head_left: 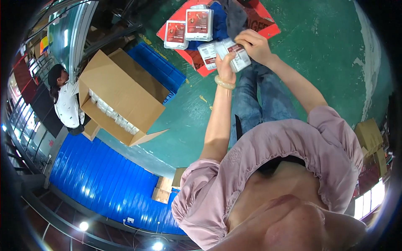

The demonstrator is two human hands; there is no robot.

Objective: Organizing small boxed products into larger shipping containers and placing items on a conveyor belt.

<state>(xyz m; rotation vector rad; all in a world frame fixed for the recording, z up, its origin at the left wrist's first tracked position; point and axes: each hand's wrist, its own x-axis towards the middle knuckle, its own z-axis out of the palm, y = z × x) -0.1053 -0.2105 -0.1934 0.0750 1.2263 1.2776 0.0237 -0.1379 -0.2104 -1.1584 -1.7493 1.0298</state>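
My left hand [226, 70], with a pale bangle at the wrist, is closed around the lower side of a flat clear-and-white plastic pack [240, 59] with a red label. At its upper corner, the fingers of my right hand [256, 47] pinch the same pack. Just left of it is a similar pack [207, 56] with a white and dark red label; whether my left hand touches that one I cannot tell. Farther off, a stack of packs [199, 26] with red labels stands beside a single pack [175, 34], on blue material over a red sheet [264, 19].
To the left stands a large open cardboard box [125, 90] with rows of white packs [113, 112] inside. Behind it lies a blue plastic crate [157, 62]. A co-worker [67, 100] in white is at the far left. Green floor [322, 50] extends to the right.
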